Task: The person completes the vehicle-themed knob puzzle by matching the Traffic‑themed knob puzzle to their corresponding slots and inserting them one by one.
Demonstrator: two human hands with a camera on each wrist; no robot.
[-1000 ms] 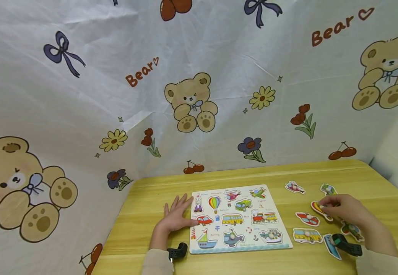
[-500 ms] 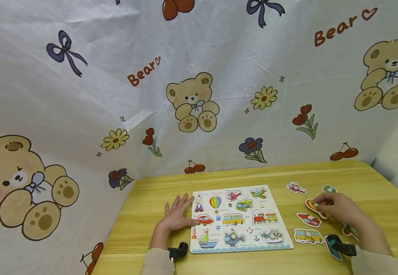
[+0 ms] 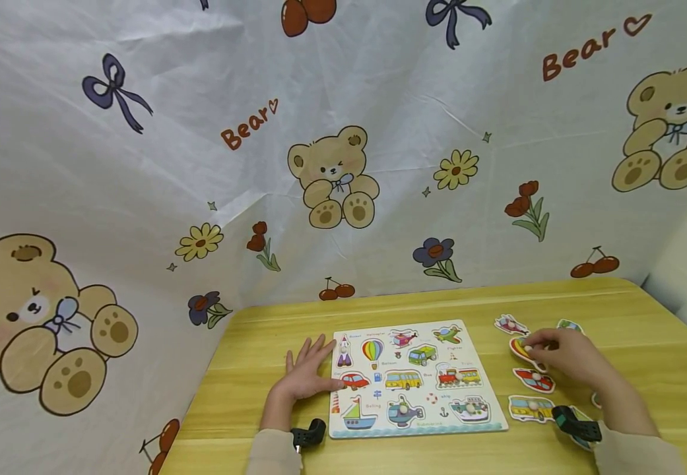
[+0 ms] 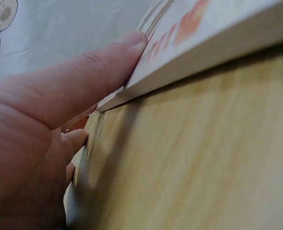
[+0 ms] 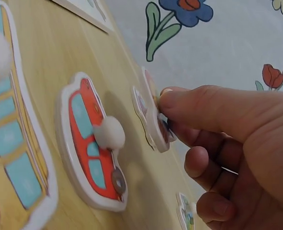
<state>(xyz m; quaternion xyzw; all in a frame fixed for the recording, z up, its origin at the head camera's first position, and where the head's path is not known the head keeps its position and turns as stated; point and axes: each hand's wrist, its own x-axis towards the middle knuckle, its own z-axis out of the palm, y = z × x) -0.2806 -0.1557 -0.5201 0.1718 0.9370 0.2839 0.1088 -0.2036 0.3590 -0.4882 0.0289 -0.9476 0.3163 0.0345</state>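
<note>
My right hand [image 3: 571, 356] pinches the hot-air-balloon puzzle piece [image 3: 520, 348] by its knob, just right of the white puzzle board [image 3: 426, 433]. In the right wrist view the balloon piece [image 5: 152, 115] is tilted edge-on, raised off the table, its knob hidden by thumb and fingers. Near it lie a red car piece [image 3: 534, 380] and a pink helicopter piece [image 3: 511, 324]. At the board's left edge my left hand [image 3: 304, 377] lies with fingers spread on the table. Its thumb [image 4: 124, 50] rests on the board's surface.
A yellow bus piece [image 3: 531, 408] lies below the car. A green piece [image 3: 570, 325] sits behind the right hand. One blue piece [image 3: 582, 443] is partly under the right wrist camera [image 3: 577, 424]. A bear-print cloth [image 3: 391, 264] hangs behind the table.
My right hand has moved left with the balloon piece, from among the loose pieces toward the board. The left hand stays where it was.
</note>
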